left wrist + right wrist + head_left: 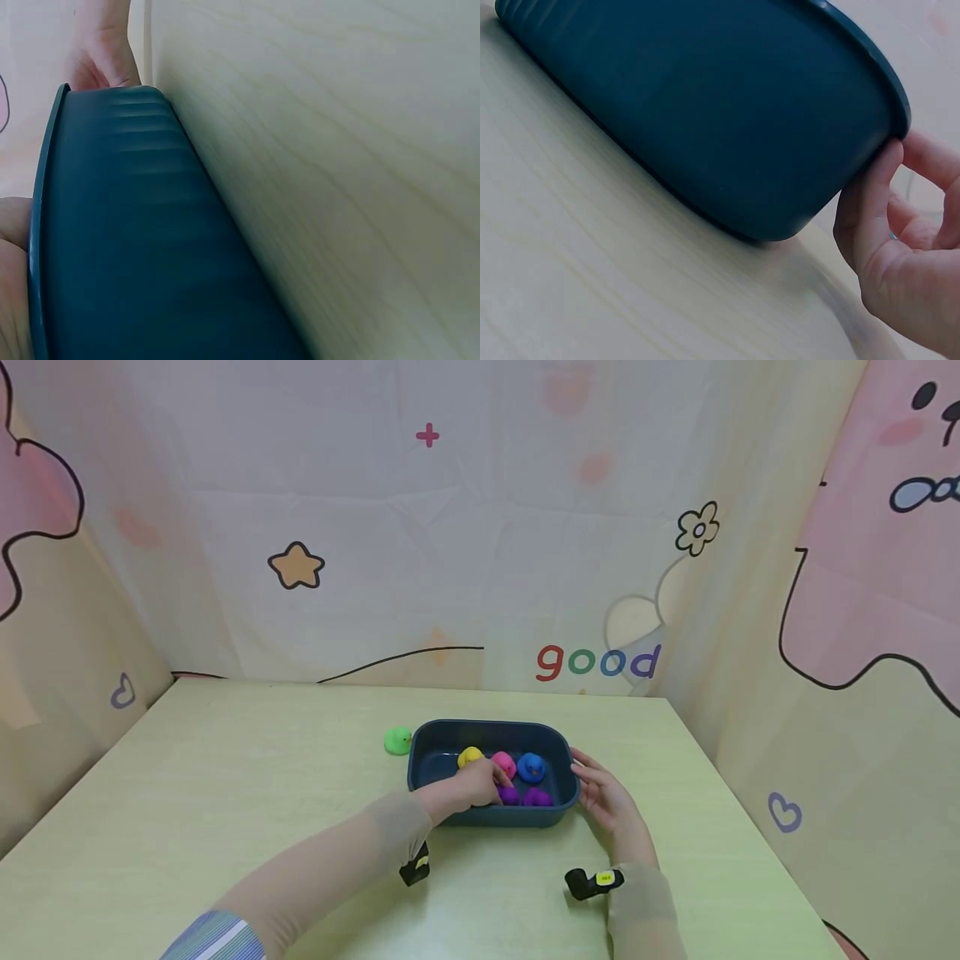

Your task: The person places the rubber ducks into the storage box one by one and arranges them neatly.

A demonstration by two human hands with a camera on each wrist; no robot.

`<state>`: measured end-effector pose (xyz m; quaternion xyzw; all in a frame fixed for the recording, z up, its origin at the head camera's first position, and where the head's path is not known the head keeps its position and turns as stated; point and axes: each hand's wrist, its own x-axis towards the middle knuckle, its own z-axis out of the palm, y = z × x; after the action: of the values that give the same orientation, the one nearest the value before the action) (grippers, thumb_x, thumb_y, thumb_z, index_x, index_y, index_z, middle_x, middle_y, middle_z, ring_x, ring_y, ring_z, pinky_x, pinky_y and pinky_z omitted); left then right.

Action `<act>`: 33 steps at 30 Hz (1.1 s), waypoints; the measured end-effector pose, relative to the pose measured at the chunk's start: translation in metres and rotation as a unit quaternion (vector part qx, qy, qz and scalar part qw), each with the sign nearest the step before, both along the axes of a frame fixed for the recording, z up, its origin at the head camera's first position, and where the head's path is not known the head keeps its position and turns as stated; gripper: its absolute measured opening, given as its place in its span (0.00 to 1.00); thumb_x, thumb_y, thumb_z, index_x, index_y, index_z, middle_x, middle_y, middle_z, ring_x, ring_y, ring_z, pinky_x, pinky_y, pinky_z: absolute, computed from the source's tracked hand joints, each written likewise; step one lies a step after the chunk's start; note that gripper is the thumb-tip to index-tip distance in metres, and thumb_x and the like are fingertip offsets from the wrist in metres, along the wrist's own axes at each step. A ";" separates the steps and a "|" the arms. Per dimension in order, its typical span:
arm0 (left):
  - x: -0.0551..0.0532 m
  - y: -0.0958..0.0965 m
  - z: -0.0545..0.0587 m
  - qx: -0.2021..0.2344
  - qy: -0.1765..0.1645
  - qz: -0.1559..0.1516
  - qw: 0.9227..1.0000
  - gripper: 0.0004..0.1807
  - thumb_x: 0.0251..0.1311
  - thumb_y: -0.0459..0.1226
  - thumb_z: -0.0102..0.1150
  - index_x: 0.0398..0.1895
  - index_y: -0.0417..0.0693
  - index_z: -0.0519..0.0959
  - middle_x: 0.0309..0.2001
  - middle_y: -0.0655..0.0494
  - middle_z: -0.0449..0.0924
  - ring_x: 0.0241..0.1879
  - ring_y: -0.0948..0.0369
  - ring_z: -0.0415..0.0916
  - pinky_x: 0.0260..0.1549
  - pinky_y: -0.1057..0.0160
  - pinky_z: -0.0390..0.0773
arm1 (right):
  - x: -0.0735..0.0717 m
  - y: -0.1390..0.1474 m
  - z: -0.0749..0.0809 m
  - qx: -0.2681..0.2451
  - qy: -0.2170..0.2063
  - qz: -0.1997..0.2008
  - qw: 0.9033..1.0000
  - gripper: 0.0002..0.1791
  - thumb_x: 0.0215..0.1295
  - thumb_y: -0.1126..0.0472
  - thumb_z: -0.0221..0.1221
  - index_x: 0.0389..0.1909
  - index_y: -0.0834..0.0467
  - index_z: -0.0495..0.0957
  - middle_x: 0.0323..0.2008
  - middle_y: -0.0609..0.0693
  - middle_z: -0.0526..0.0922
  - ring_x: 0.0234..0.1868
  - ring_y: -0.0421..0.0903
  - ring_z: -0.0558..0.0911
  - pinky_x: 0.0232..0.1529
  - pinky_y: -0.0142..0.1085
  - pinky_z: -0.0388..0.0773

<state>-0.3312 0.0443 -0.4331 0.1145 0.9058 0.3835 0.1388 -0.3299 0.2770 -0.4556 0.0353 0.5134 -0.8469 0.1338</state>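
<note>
A dark blue tub [487, 816] stands on the table with several rubber ducks inside. My left hand [474, 783] reaches over its near rim, fingers and thumb pointing down around a purple duck [507, 795]. Beside that one sits another purple duck [537, 797]. Behind them are a yellow duck [470, 757], a pink duck [504, 765] and a blue duck [531, 767]. At the tub's right end, my right hand [611, 802] touches the outer wall with extended fingers. In the right wrist view, its fingertips [894, 150] are right under the rim.
A green duck [398, 741] stands outside the tub, near its far left corner. The pale wooden table [247, 777] is bordered by a printed cloth backdrop [360, 610] at the back and sides.
</note>
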 end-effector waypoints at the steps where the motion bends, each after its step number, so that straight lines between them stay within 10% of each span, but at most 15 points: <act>1: -0.001 0.000 0.000 -0.003 0.001 -0.002 1.000 0.11 0.48 0.24 0.69 0.36 0.44 0.86 0.35 0.52 0.81 0.35 0.58 0.73 0.33 0.65 0.78 | 0.001 0.000 0.001 -0.001 0.000 0.000 1.000 0.16 0.75 0.70 0.42 0.44 0.50 0.76 0.34 0.43 0.83 0.32 0.36 0.81 0.33 0.25 0.78; 11: 0.008 -0.015 0.024 0.000 -0.007 -0.012 1.000 0.20 0.44 0.27 0.73 0.44 0.42 0.81 0.47 0.48 0.82 0.47 0.54 0.77 0.47 0.59 0.80 | 0.008 -0.004 0.010 0.004 0.020 0.021 1.000 0.17 0.74 0.71 0.42 0.43 0.49 0.77 0.34 0.43 0.84 0.32 0.35 0.82 0.34 0.24 0.78; 24: -0.007 -0.071 0.064 0.041 0.025 -0.116 0.992 0.25 0.55 0.33 0.69 0.57 0.38 0.76 0.59 0.42 0.75 0.57 0.47 0.73 0.58 0.54 0.76 | 0.010 -0.004 0.013 0.013 0.013 0.021 1.000 0.16 0.74 0.69 0.43 0.44 0.48 0.76 0.34 0.42 0.84 0.32 0.35 0.81 0.34 0.23 0.78; 33: -0.028 -0.116 0.055 0.129 0.063 -0.024 0.989 0.24 0.60 0.36 0.65 0.59 0.40 0.75 0.63 0.43 0.73 0.64 0.46 0.69 0.61 0.48 0.73 | 0.005 -0.002 0.005 -0.011 0.010 0.017 1.000 0.19 0.75 0.71 0.41 0.41 0.49 0.79 0.33 0.43 0.84 0.30 0.36 0.81 0.32 0.24 0.78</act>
<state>-0.3590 -0.0717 -0.3784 0.1770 0.8526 0.4858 0.0752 -0.3250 0.2749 -0.4504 0.0166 0.5058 -0.8505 0.1430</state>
